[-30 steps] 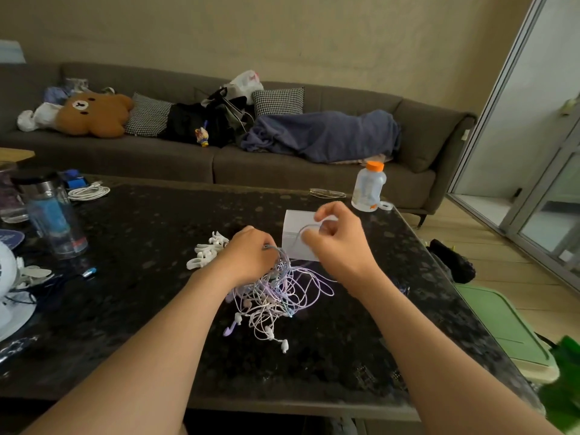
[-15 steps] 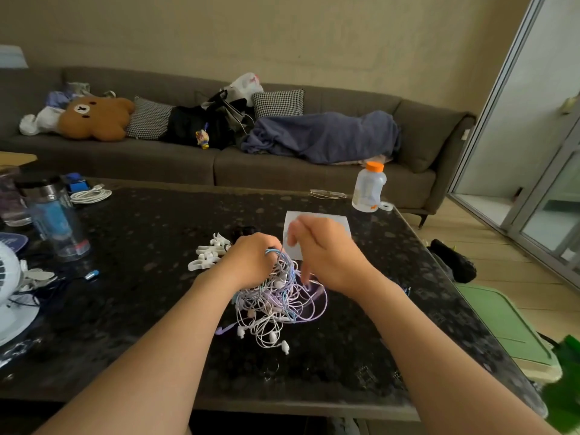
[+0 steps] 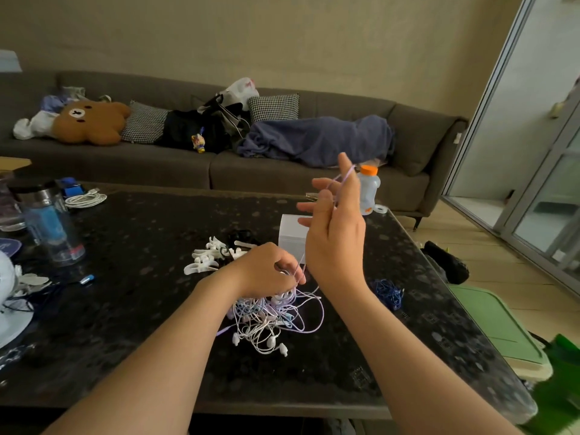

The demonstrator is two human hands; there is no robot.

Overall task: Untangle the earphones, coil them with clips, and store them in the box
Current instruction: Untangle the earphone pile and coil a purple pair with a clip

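Note:
A tangle of white, lilac and pale blue earphones [image 3: 270, 318] lies on the dark table [image 3: 141, 309] in front of me. My left hand [image 3: 266, 271] rests on top of the heap and pinches a cord at its fingertips. My right hand [image 3: 334, 227] is raised above the pile, fingers spread, with a lilac cord looped over them and running down to the tangle. Behind my hands stands the small white box [image 3: 292, 229]. White clips [image 3: 210, 254] lie in a loose group left of it.
A dark blue cord bundle [image 3: 389, 291] lies at the table's right. A bottle with an orange cap [image 3: 368, 189] stands at the far edge, a dark tumbler [image 3: 50, 224] and a coiled white cable [image 3: 86, 199] at the left. A green-lidded bin [image 3: 496, 328] sits right of the table.
My right hand has risen from the heap up and to the right, drawing a lilac cord out with it. My left hand has stayed on the tangle.

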